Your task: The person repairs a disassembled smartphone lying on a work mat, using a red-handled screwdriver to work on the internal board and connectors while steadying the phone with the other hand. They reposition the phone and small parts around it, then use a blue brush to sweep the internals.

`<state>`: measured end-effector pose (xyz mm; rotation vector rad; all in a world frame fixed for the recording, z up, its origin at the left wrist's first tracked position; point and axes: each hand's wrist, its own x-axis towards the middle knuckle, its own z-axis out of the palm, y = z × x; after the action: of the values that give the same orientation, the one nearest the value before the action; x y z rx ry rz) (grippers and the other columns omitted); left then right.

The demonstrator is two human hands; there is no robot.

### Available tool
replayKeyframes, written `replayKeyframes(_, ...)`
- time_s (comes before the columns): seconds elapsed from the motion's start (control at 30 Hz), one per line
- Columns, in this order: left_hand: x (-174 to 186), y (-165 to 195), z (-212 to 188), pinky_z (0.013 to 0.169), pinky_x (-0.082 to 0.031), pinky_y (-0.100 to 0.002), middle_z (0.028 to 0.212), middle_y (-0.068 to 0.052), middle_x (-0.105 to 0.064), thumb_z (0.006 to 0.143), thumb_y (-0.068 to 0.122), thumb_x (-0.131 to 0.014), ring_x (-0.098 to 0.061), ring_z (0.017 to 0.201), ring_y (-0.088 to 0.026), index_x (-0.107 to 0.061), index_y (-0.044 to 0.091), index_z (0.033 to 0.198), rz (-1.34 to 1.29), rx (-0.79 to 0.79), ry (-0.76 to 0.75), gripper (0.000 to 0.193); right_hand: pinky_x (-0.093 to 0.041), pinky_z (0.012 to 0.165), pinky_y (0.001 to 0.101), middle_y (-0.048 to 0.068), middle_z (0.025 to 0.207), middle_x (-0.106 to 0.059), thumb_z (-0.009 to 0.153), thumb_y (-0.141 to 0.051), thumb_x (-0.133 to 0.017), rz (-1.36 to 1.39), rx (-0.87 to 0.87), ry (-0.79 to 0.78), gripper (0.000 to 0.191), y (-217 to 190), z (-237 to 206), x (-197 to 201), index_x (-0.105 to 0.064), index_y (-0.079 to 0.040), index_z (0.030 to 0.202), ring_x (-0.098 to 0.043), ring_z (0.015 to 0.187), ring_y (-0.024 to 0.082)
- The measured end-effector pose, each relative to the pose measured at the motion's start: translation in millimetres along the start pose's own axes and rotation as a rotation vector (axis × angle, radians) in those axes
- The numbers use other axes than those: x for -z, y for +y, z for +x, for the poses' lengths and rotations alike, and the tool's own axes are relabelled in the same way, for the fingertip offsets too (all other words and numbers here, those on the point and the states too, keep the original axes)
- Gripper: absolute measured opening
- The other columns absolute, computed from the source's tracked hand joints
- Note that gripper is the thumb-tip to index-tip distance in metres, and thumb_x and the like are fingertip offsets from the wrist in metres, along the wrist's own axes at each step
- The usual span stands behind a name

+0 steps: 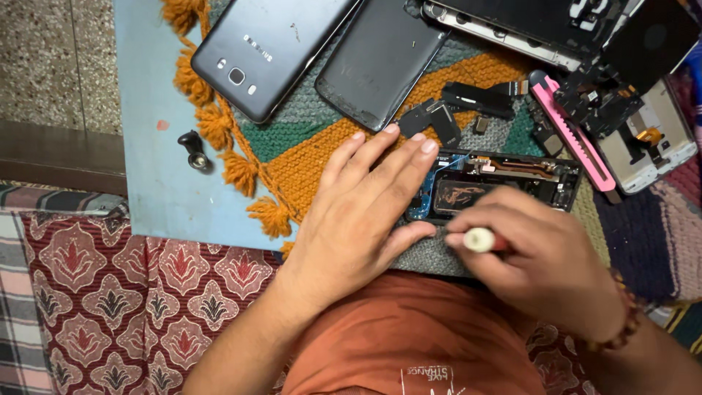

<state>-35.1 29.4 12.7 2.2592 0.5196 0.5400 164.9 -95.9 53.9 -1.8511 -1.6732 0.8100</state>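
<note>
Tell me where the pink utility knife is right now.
In the head view, the pink utility knife lies diagonally at upper right, between the opened phone under the person's hands and the dismantled phone frame at the right edge.

Your mat (307,157) is knitted in orange, green and grey bands, with orange tassels along the edge. The board (157,168) under it is pale blue. The phone (270,51) lying back-up is dark grey; the loose cover (380,62) beside it is charcoal. The utility knife (574,139) is pink. The opened phone (504,183) shows copper on black. Your screwdriver (479,240) has a white cap and red handle.
</note>
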Motion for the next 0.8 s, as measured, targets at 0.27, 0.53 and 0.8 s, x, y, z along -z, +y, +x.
replayKeyframes(0.27,1,-5,0,0.131,-0.025,-0.055,0.158,-0.015,-0.05,0.091,0.02,-0.079,-0.04,0.154,-0.041,-0.034,0.002,0.158,-0.069,-0.029,-0.033,0.083,-0.053,0.054,0.0414,0.009,0.078,-0.063,0.077,-0.016,-0.076,-0.195,0.012,-0.235,0.023,-14,38,2,-0.068,-0.007,0.096,-0.065,0.061,0.03)
replayKeyframes(0.53,1,-6,-2,0.131,-0.025,-0.056,0.158,-0.013,-0.048,0.087,0.021,-0.086,-0.041,0.154,-0.04,-0.029,0.003,0.16,-0.09,-0.031,-0.027,0.095,-0.052,0.054,0.0476,0.013,0.083,-0.062,0.085,-0.02,-0.067,-0.33,0.072,-0.392,0.016,-33,58,8,-0.061,-0.006,0.09,-0.066,0.066,0.036)
replayKeyframes(0.8,0,-6,-1,0.13,-0.025,-0.055,0.157,-0.02,-0.047,0.082,0.02,-0.087,-0.04,0.152,-0.04,-0.029,-0.001,0.158,-0.089,0.005,-0.032,0.098,-0.055,0.063,0.0491,0.014,0.087,-0.069,0.086,-0.021,-0.063,-0.374,0.035,-0.582,0.019,-38,81,11,-0.067,-0.004,0.093,-0.069,0.073,0.037)
